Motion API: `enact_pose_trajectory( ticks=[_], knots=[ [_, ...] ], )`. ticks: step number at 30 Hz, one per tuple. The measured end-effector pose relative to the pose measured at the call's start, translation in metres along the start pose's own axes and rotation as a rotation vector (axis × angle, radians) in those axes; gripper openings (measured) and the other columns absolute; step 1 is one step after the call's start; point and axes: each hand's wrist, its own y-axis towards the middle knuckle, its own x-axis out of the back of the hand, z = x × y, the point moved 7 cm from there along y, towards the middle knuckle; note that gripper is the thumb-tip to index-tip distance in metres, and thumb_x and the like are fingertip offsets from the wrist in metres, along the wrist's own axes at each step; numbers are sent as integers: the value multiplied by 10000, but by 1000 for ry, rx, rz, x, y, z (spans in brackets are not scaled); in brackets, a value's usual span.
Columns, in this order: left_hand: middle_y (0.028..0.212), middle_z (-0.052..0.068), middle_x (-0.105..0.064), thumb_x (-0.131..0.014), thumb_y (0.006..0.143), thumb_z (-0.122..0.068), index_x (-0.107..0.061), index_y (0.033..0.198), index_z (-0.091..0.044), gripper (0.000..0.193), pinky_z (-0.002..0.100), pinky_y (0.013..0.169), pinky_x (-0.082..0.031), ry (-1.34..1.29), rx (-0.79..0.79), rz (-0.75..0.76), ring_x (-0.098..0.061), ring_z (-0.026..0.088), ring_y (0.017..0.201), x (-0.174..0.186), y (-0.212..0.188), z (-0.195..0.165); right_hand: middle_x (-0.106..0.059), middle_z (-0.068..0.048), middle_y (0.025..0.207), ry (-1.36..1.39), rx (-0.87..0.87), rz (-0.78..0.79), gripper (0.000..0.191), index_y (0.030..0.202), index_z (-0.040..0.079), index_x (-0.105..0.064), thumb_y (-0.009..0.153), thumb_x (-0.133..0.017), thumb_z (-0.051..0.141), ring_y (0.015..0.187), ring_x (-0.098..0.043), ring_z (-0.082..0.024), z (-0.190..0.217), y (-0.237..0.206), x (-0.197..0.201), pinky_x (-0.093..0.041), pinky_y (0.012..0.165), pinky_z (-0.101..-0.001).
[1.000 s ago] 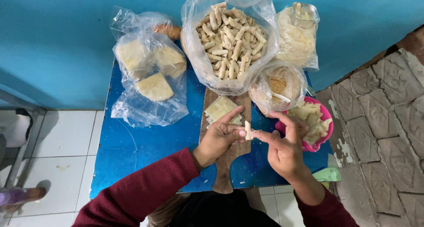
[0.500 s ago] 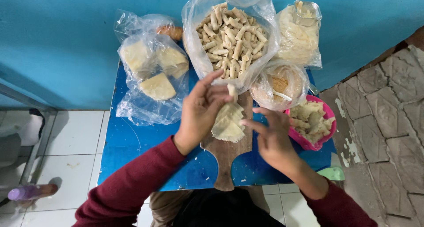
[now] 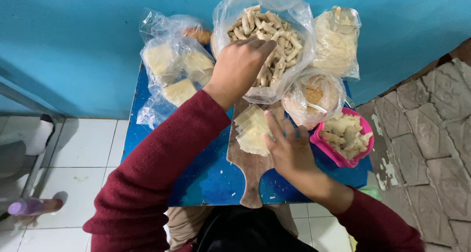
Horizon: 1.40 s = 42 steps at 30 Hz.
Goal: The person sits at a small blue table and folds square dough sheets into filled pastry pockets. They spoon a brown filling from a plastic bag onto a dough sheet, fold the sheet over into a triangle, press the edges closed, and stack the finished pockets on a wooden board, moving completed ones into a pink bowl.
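While the left hand (image 3: 239,65) reaches into the big clear bag of rolls (image 3: 262,36), its fingers are curled down among the pale, finger-shaped pieces; whether it has hold of one cannot be told, since the back of the hand hides the fingertips. Right hand (image 3: 289,149) rests loosely open, fingers spread, on the wooden cutting board (image 3: 252,176), touching the edge of a small stack of thin pale wrapper sheets (image 3: 251,129). It grips nothing.

Progress, judged from how things lie: the roll bag is heaped nearly full, so much rolling looks done. Wrapper sheets remain on the board, and filling remains in the containers, so work is left. No half-made roll shows on the board.

Containers, all on the blue desk (image 3: 206,178):
- Clear bag, mouth wide open, rear centre: many rolled pieces.
- Clear bag at rear left (image 3: 176,70): flat square packs of pale sheets, some stacked; a brownish item behind, too hidden to identify.
- Clear bag at rear right (image 3: 336,41): pale shredded or crumpled stuff, unclear.
- Small bag (image 3: 314,97) just right of the board: brownish crumbly filling, with a spoon handle showing.
- Pink bowl (image 3: 338,156) at right, near the right hand: pale chunky pieces, heaped.

Desk stands against a blue wall; white tiled floor to the left, stone paving to the right.
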Motion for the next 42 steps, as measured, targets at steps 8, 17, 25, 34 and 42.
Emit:
enact_pose_trajectory(
  ticks=[8,17,25,34,42],
  knots=[
    [1131,135,-715,-633,912,-86,-658,1134,-59,225,414,990,-546,38,-74,-118,-711,274,1074,15,-32,-23,-453,-199,1526,195,-57,80,628,1298,200,-683,703,-637,6,1238,-416,-402,10,5,-10,-326,995,-546],
    [887,99,-649,-731,829,-161,-732,870,-97,76,434,713,-517,-313,348,193,-628,325,862,-1,-134,-59,-498,-88,1509,419,-183,33,496,1139,314,-802,800,-609,8,1187,-442,-354,-21,-9,-4,-318,1010,-495],
    [933,93,-643,-704,769,-79,-780,972,-141,225,423,791,-541,-389,251,217,-614,337,945,-21,-164,-66,-632,-74,1274,229,-217,-47,285,1028,188,-773,784,-654,100,1132,-553,-331,-51,-11,35,-414,899,-508],
    [984,102,-604,-727,727,-105,-776,1107,-182,391,418,698,-507,-246,182,526,-577,310,937,-7,-163,-67,-758,-58,968,-40,-511,209,195,973,134,-762,840,-750,277,979,-664,-298,-152,-1,-2,-490,797,-487],
    [903,84,-629,-753,790,-199,-803,863,-165,94,419,712,-525,-347,263,458,-617,292,890,-1,-156,-60,-738,-142,876,91,-523,27,115,911,116,-747,902,-716,227,869,-682,-386,-174,15,-8,-533,763,-501]
  ],
)
